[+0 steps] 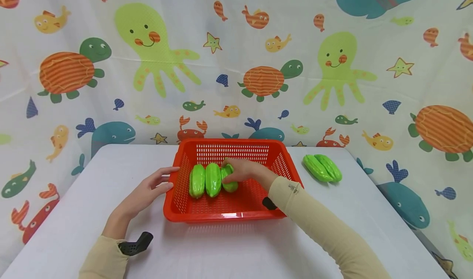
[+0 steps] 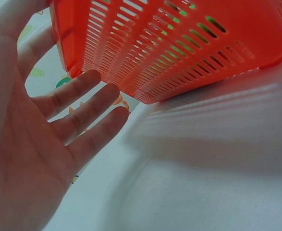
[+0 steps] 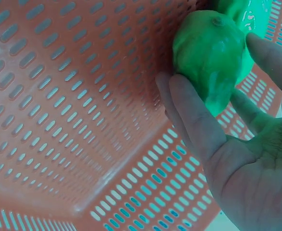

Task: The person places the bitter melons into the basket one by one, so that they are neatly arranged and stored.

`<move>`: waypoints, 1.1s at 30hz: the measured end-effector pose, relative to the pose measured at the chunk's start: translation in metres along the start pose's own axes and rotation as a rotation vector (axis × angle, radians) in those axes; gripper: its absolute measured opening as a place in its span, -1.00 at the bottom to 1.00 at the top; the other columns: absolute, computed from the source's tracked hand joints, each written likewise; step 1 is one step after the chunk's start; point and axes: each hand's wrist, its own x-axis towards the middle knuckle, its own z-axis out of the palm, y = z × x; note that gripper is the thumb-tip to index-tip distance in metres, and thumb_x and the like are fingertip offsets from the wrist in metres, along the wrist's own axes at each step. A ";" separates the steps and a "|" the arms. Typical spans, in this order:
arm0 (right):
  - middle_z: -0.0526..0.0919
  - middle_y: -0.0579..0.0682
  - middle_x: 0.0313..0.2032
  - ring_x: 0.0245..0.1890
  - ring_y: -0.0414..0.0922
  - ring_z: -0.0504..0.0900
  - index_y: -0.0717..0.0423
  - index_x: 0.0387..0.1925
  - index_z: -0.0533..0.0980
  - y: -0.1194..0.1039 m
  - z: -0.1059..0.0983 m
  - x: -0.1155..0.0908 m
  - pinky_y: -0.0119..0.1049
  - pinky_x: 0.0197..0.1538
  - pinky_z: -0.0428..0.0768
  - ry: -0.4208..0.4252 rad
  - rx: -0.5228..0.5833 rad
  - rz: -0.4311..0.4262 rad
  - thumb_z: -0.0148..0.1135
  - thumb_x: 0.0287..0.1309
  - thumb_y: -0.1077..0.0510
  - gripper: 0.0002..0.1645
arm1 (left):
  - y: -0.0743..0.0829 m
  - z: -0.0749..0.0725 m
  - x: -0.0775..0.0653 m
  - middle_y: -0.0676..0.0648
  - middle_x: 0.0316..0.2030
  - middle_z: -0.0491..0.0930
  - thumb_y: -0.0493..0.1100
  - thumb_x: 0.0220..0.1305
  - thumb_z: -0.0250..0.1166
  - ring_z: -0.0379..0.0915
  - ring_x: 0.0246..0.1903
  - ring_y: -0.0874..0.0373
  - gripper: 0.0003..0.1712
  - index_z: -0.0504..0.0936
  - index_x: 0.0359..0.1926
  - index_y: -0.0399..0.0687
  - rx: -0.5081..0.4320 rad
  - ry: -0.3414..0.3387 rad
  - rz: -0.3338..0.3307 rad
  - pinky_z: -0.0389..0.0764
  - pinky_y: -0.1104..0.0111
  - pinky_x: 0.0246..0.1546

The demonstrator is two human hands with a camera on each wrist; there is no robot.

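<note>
Three green fruits (image 1: 213, 180) sit side by side in the red basket (image 1: 225, 216) on the tabletop (image 1: 136, 164). The right hand (image 1: 242, 170) grips the rightmost fruit (image 1: 230, 187). Well apart from it, the left hand (image 1: 150, 187), loosely spread, touches the basket's left rim. Two fruits (image 1: 323, 168) lie outside, to the right.

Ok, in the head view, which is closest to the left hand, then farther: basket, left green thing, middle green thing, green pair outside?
1. Red basket: left rim beside the left hand.
2. Left green thing: inside, near that rim.
3. Middle green thing: inside, further right.
4. Green pair: outside, right of the basket.
</note>
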 end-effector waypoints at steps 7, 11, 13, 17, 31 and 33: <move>0.48 0.01 0.15 0.09 -0.02 0.45 -0.11 0.29 0.35 0.003 -0.001 -0.001 -0.05 0.21 0.46 0.003 -0.003 0.008 0.33 0.18 -0.09 -0.32 | 0.000 0.000 0.001 -0.23 0.34 0.24 0.03 0.41 0.15 0.17 0.30 -0.26 -0.38 0.26 0.43 0.12 0.006 0.000 0.004 0.49 -0.15 0.08; 0.49 0.01 0.15 0.06 -0.03 0.48 -0.09 0.31 0.34 0.003 -0.002 -0.001 -0.10 0.17 0.50 0.003 -0.027 0.008 0.33 0.19 -0.09 -0.31 | -0.001 -0.001 0.001 -0.22 0.34 0.25 0.04 0.41 0.15 0.18 0.30 -0.25 -0.38 0.26 0.43 0.13 0.013 -0.001 0.007 0.49 -0.15 0.08; 0.49 0.01 0.15 0.04 -0.05 0.48 -0.09 0.30 0.35 0.002 -0.002 -0.001 -0.12 0.14 0.51 0.004 -0.039 0.005 0.33 0.19 -0.08 -0.32 | -0.001 -0.001 0.001 -0.22 0.34 0.25 0.04 0.41 0.15 0.18 0.30 -0.25 -0.38 0.25 0.43 0.14 0.014 -0.001 0.007 0.50 -0.14 0.07; 0.48 0.01 0.17 0.06 -0.05 0.47 -0.08 0.28 0.35 0.001 -0.002 0.000 -0.11 0.17 0.49 0.000 -0.035 -0.001 0.33 0.20 -0.07 -0.34 | 0.000 -0.002 0.000 -0.23 0.34 0.25 0.03 0.41 0.15 0.18 0.30 -0.25 -0.37 0.25 0.43 0.13 0.011 0.003 0.007 0.50 -0.14 0.07; 0.49 0.00 0.09 0.03 -0.05 0.47 -0.10 0.26 0.37 0.004 0.000 -0.002 -0.09 0.16 0.50 -0.014 0.020 -0.003 0.34 0.19 -0.04 -0.37 | -0.001 0.002 0.000 -0.22 0.35 0.24 0.03 0.41 0.15 0.17 0.30 -0.25 -0.38 0.26 0.43 0.13 0.001 0.000 0.007 0.48 -0.18 0.08; 0.49 0.00 0.08 0.02 -0.05 0.47 -0.10 0.26 0.36 0.004 -0.001 -0.003 -0.11 0.13 0.52 -0.014 0.021 -0.001 0.34 0.19 -0.04 -0.37 | -0.001 0.002 0.000 -0.22 0.35 0.24 0.02 0.41 0.15 0.17 0.30 -0.25 -0.39 0.26 0.43 0.13 0.000 0.000 0.009 0.48 -0.17 0.08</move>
